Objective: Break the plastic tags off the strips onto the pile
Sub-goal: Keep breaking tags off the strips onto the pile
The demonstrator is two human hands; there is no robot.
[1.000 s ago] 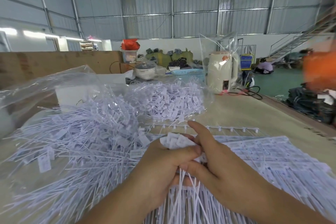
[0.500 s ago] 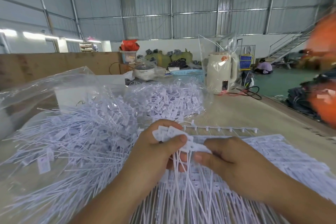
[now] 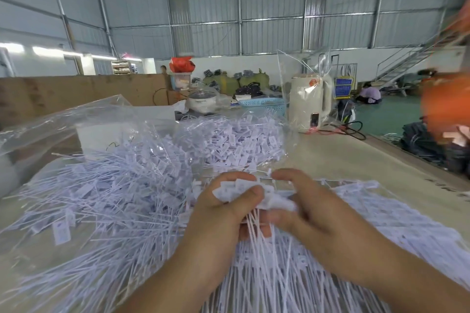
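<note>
The left hand [image 3: 223, 213] gripped a bundle of tags [image 3: 237, 189], thumb curled over it. The right hand [image 3: 318, 213] pinched the same bundle beside the pile [image 3: 106, 201].

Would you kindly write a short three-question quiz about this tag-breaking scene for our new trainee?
1. True or false: the left hand holds a bunch of white plastic tags by their thin stems.
2. Where does the loose pile of broken-off white tags lie: A) left of the hands, B) inside the blue plastic basket, C) on the floor?
3. Fill in: the right hand pinches the tags at the bunch's ____ side.

Key: 1 true; 2 A; 3 right.
</note>
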